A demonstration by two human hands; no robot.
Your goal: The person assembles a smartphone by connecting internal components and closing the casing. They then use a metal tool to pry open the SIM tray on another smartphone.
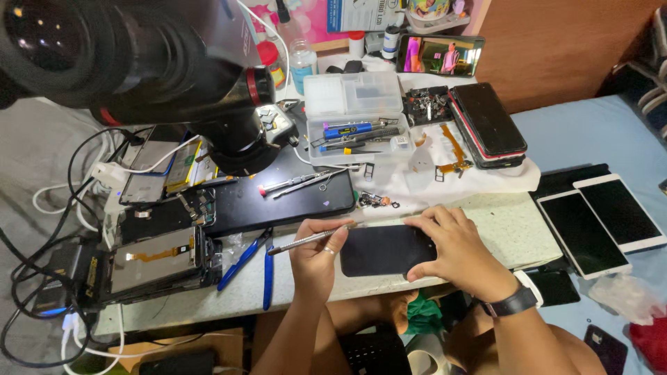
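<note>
Head view, looking down on a crowded counter [514, 222]. Left hand [316, 253] near the front edge, grip closed around one thin metal pry tool [306, 240]; the tool lies almost flat, its far end pointing left and its near end running toward the top edge of one black phone [379, 251]. Whether the tip touches the phone, cannot tell. Right hand [451, 246] clamps the phone's right end, fingers over the top edge, thumb at the lower side; grip closed on it. One black wristband [513, 303] on the right wrist. The phone lies flat at the front edge of the counter, about the middle, between the two hands.

Left of the hands: one pair of blue-handled pliers [256, 258], just beside the left hand. Further left, two opened phones [156, 260] with insides showing, near the left edge, tangled in black and white cables. One large dark mat [278, 198] behind them with two tweezers [299, 182] on it. One black microscope [139, 55] fills the top left corner, out of focus.

Back middle: one clear plastic tray [358, 118] holding several tools, count unclear. Right of it, one stack of dark phones [490, 125], seems three. One lit phone [441, 55] propped at the back edge.

Off the counter's right edge, on a blue bed [590, 132]: two white-framed phones [601, 222] side by side, touching.
</note>
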